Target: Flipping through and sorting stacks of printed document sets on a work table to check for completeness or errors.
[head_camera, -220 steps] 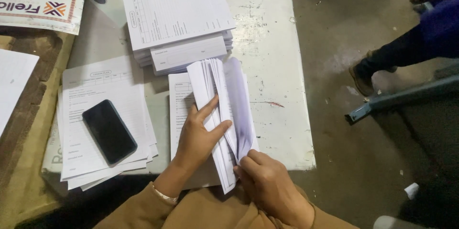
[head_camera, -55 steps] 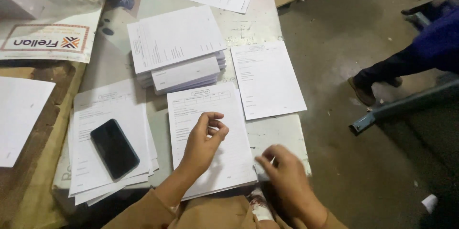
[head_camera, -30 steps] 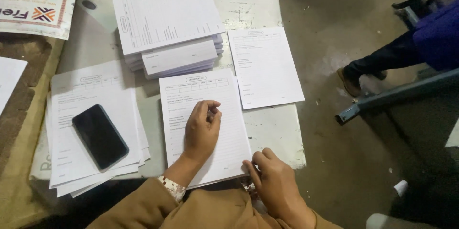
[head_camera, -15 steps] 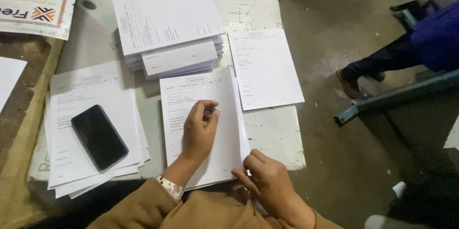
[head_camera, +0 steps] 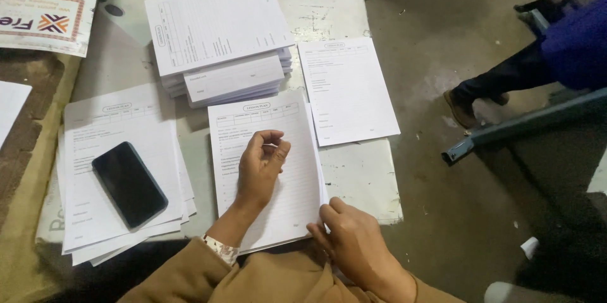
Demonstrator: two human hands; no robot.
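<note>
- The sheaf of printed forms (head_camera: 288, 170) lies flat on the white tabletop (head_camera: 360, 176), directly in front of the person, its lower right corner reaching the table's near edge.
- Left hand (head_camera: 260, 167) rests on the middle of the top sheet, fingers curled, thumb and forefinger pinched together above the paper; it presses down rather than clasping anything.
- Right hand (head_camera: 354, 246) sits at the sheaf's lower right corner, fingertips on the edges there; whether it actually pinches the sheets cannot be told.
- Handling, as judged: thin paper, light, limp, sheets prone to slide and fan apart. Best taken at a corner or along the right edge while the flat hand holds the pile down.
- Left of the pressing hand: one loose pile of similar forms (head_camera: 117, 170), with one black smartphone (head_camera: 129, 184) lying on it.
- Beyond the fingertips: one tall stack of forms (head_camera: 215, 31), a narrower bundle (head_camera: 234, 81) tucked at its near side.
- Right of that stack: one single sheet (head_camera: 346, 91).
- Far right, off the table: another person's leg and shoe (head_camera: 480, 91) on the concrete floor.
</note>
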